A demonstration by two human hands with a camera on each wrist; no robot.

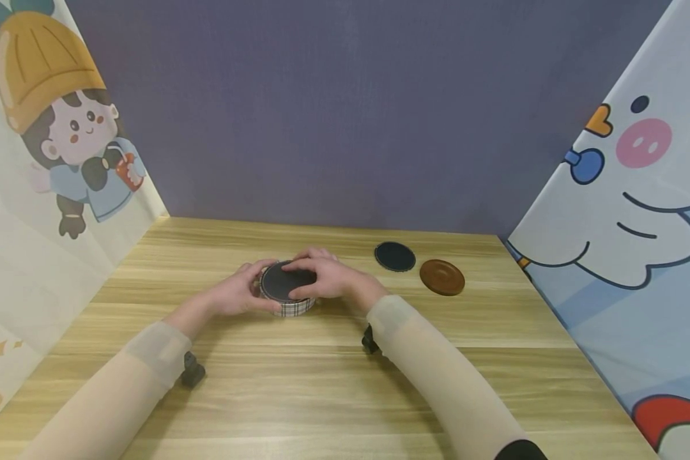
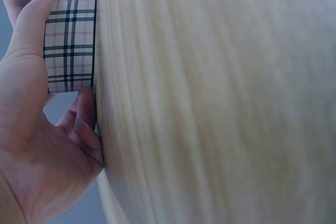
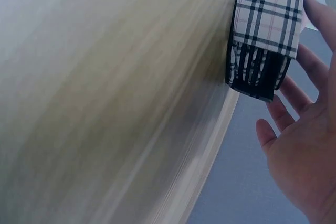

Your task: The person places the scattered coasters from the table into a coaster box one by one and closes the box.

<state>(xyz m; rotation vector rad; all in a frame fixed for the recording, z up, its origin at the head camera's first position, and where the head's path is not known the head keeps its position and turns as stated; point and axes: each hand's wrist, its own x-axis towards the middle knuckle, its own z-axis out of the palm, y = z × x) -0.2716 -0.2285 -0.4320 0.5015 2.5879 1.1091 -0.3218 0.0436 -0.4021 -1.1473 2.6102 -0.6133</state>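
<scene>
1. A round, low holder with a plaid fabric wall [image 1: 290,308] sits near the middle of the light wooden table [image 1: 322,396], with a dark round coaster [image 1: 284,281] lying on top of it.
2. The left hand [image 1: 238,294] grasps the holder from its left side; in the left wrist view the thumb [image 2: 29,24] lies along the plaid wall and the other fingers curl in at its base by the table.
3. The right hand [image 1: 328,276] reaches over from the right, its fingers curved across the dark coaster and the far rim. The right wrist view shows the palm [image 3: 302,156] and fingers spread loosely beside the plaid wall, so I judge it a light hold on the top rather than a firm clench.
4. A second dark round coaster [image 1: 395,256] and a brown round coaster [image 1: 442,276] lie flat on the table to the right, just beside each other and apart from the holder.
5. Risk, as I judge it: the plaid wall looks soft, so squeezing from both sides could buckle it and tilt the top coaster.
6. The holder looks light; uneven pressure from one hand could slide it across the smooth wood.
7. A forearm sweeping right could nudge the two loose coasters.
</scene>
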